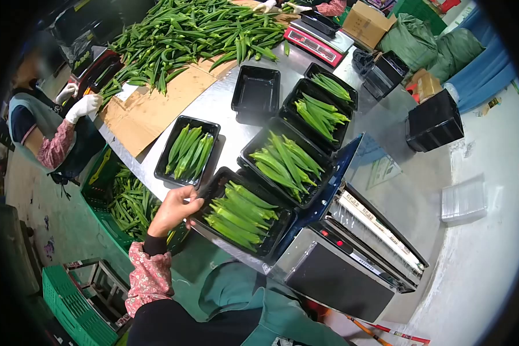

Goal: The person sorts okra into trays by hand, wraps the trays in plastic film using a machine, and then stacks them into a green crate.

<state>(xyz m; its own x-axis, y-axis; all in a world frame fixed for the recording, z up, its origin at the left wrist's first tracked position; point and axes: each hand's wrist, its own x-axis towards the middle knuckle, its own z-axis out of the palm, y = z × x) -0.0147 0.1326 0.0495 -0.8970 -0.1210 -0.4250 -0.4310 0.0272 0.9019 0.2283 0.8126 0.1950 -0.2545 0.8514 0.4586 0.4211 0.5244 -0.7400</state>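
My left hand [176, 209] pinches the left rim of a black plastic tray [279, 241] between thumb and fingers. Inside that tray lies a row of green okra [242, 216]. Just beyond my hand stands another okra-filled tray [162, 167], apart from the held one. More filled trays run away to the upper right: a large one [249, 151], one behind it [294, 95] and a far one [352, 92]. An unfilled black tray [256, 92] sits farther back on the metal table. My right hand is out of view.
A sealing machine [352, 254] stands at the table's right front. Loose okra [196, 34] heaps on cardboard [155, 115] near a red scale [314, 46]. A gloved co-worker [46, 127] stands left, by a green crate [98, 190]. Stacked trays [435, 121] are at right.
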